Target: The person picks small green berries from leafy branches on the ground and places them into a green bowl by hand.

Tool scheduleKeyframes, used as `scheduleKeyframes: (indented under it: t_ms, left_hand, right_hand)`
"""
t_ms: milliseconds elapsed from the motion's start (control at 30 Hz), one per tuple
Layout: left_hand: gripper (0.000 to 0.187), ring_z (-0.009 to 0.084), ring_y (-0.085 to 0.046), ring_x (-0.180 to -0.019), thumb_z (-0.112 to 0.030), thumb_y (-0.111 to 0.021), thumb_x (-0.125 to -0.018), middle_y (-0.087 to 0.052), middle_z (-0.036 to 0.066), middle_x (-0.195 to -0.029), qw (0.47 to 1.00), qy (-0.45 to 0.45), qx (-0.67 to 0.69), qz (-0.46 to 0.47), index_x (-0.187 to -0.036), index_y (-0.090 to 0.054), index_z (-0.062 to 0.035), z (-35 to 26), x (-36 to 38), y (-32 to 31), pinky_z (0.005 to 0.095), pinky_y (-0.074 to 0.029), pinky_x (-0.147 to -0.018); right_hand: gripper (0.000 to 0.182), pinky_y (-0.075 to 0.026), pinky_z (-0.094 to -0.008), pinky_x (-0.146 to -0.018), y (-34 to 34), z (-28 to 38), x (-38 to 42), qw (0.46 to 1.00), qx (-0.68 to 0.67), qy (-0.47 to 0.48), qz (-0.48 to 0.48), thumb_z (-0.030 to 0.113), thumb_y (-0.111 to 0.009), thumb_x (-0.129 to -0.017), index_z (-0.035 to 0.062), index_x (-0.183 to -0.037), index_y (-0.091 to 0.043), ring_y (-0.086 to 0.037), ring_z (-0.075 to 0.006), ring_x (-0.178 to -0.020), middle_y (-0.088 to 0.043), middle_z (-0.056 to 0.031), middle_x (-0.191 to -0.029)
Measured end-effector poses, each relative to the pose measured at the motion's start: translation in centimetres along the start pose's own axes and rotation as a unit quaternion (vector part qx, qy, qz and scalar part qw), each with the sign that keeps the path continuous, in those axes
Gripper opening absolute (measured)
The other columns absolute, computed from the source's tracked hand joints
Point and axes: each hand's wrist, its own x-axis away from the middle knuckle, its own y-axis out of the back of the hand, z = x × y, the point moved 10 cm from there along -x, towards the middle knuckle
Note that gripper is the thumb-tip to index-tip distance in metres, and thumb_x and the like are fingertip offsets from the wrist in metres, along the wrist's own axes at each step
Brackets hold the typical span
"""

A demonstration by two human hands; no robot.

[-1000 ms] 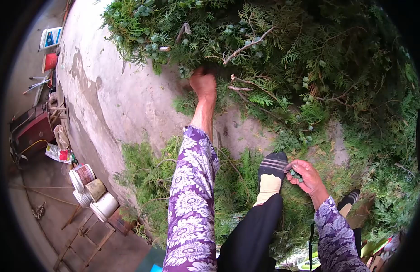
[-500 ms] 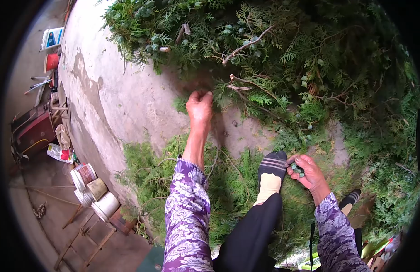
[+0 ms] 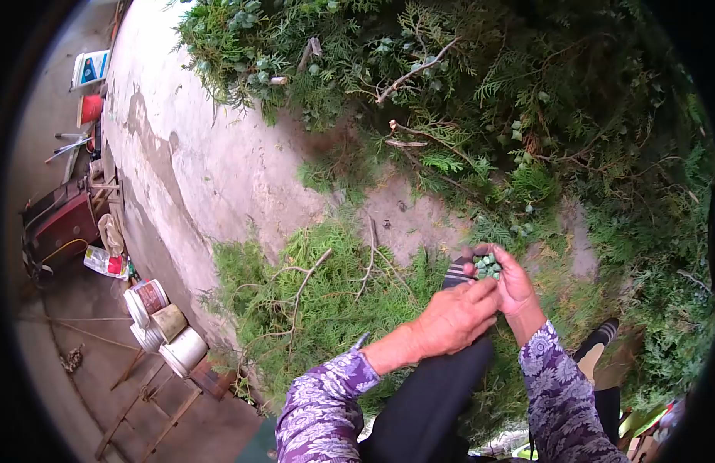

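Several small green cones lie in the cupped palm of my right hand, above a dark striped shoe. My left hand is against the right one, its fingers pressed together by the cones; whatever they hold, if anything, is hidden. Below and around both hands spread cut green conifer sprigs. A larger heap of cone-bearing branches fills the top and right.
Concrete ground runs between the heap and the sprigs. White buckets, a wooden frame, a dark red object and a red container stand at the left. My feet and dark trouser legs are among the sprigs.
My left hand has moved from the bare ground near the heap, right and down to my right hand. My right hand has turned and opened into a cup, showing the cones.
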Motion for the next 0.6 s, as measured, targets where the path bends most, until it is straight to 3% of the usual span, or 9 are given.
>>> scheduleKeyframes:
  t_ms: [33, 100, 133, 200, 300, 400, 500, 533, 600]
  left_hand:
    - [0.029, 0.0295, -0.057, -0.082, -0.012, -0.063, -0.072, -0.055, 0.011, -0.094, 0.998, -0.007, -0.024, -0.066, -0.098, -0.053, -0.0041, 0.6, 0.0, 2.0, 0.0355, -0.050, -0.068]
    - [0.027, 0.0257, -0.058, -0.075, -0.010, -0.065, -0.072, -0.056, 0.013, -0.087, 0.971, 0.023, -0.089, -0.220, -0.095, -0.055, -0.0022, 4.5, 0.7, 7.2, 0.0311, -0.050, -0.065]
    - [0.026, 0.0235, -0.058, -0.072, -0.010, -0.063, -0.074, -0.057, 0.013, -0.089, 0.962, 0.103, -0.112, -0.228, -0.097, -0.054, -0.0013, 8.0, 0.9, 9.4, 0.0283, -0.049, -0.063]
    - [0.030, 0.0271, -0.055, -0.080, -0.010, -0.058, -0.075, -0.055, 0.016, -0.087, 0.896, 0.135, -0.213, -0.367, -0.103, -0.052, 0.0003, 12.8, 2.0, 14.5, 0.0367, -0.046, -0.067]
    - [0.041, 0.0335, -0.054, -0.086, -0.019, -0.060, -0.075, -0.055, 0.020, -0.092, 0.820, 0.345, -0.266, -0.371, -0.110, -0.049, -0.0014, 19.8, 3.7, 17.8, 0.0404, -0.045, -0.073]
    - [0.041, 0.0354, -0.057, -0.086, -0.024, -0.062, -0.072, -0.059, 0.021, -0.091, 0.796, 0.422, -0.225, -0.372, -0.105, -0.052, -0.0018, 24.0, 4.4, 18.5, 0.0409, -0.045, -0.073]
    - [0.037, 0.0354, -0.059, -0.083, -0.026, -0.063, -0.070, -0.062, 0.021, -0.086, 0.799, 0.445, -0.148, -0.377, -0.097, -0.056, -0.0014, 26.0, 4.9, 18.5, 0.0408, -0.045, -0.072]
    - [0.030, 0.0329, -0.060, -0.076, -0.024, -0.062, -0.071, -0.062, 0.018, -0.079, 0.808, 0.395, -0.156, -0.407, -0.088, -0.058, 0.0003, 25.9, 4.9, 18.7, 0.0380, -0.047, -0.070]
    - [0.027, 0.0296, -0.060, -0.073, -0.022, -0.062, -0.071, -0.062, 0.018, -0.078, 0.819, 0.380, -0.129, -0.411, -0.087, -0.058, 0.0003, 23.4, 5.2, 18.3, 0.0362, -0.047, -0.068]
  right_hand:
    - [0.026, -0.049, -0.0398, -0.080, 0.1, 0.0, 0.3, 1.000, 0.028, 0.002, -0.005, 0.023, -0.050, -0.087, 0.0002, -0.099, -0.053, -0.058, -0.0238, -0.090, -0.059, -0.0126, -0.097]
    - [0.023, -0.052, -0.0288, -0.050, 1.0, -1.2, 1.3, 0.998, 0.012, -0.067, 0.016, 0.019, -0.051, -0.086, -0.0014, -0.097, -0.053, -0.059, -0.0206, -0.078, -0.058, -0.0136, -0.090]
    - [0.024, -0.049, -0.0261, -0.047, 1.0, -1.7, 1.7, 0.996, 0.008, -0.089, 0.024, 0.019, -0.052, -0.086, -0.0019, -0.097, -0.053, -0.058, -0.0198, -0.076, -0.057, -0.0142, -0.090]
    - [0.026, -0.041, -0.0206, -0.042, 1.3, -2.9, 2.8, 0.992, 0.014, -0.126, 0.027, 0.020, -0.053, -0.086, -0.0035, -0.097, -0.052, -0.054, -0.0177, -0.069, -0.056, -0.0160, -0.092]
    - [0.027, -0.037, -0.0192, -0.041, 2.4, -3.7, 3.5, 0.990, 0.022, -0.136, 0.026, 0.020, -0.054, -0.085, -0.0039, -0.097, -0.052, -0.053, -0.0172, -0.068, -0.056, -0.0158, -0.091]
    - [0.026, -0.036, -0.0191, -0.041, 2.6, -3.2, 4.0, 0.992, 0.039, -0.119, 0.007, 0.020, -0.053, -0.086, -0.0040, -0.096, -0.052, -0.053, -0.0168, -0.067, -0.056, -0.0153, -0.090]
    - [0.025, -0.037, -0.0192, -0.041, 2.5, -2.3, 4.3, 0.993, 0.056, -0.104, -0.003, 0.019, -0.051, -0.087, -0.0040, -0.095, -0.052, -0.053, -0.0163, -0.067, -0.056, -0.0148, -0.088]
    - [0.024, -0.038, -0.0192, -0.041, 2.5, -1.9, 4.5, 0.993, 0.069, -0.100, -0.008, 0.019, -0.050, -0.088, -0.0039, -0.094, -0.052, -0.053, -0.0160, -0.067, -0.056, -0.0145, -0.086]
    - [0.024, -0.038, -0.0194, -0.041, 2.1, -1.0, 5.6, 0.993, 0.082, -0.085, -0.004, 0.019, -0.050, -0.088, -0.0039, -0.093, -0.052, -0.053, -0.0158, -0.066, -0.057, -0.0144, -0.086]
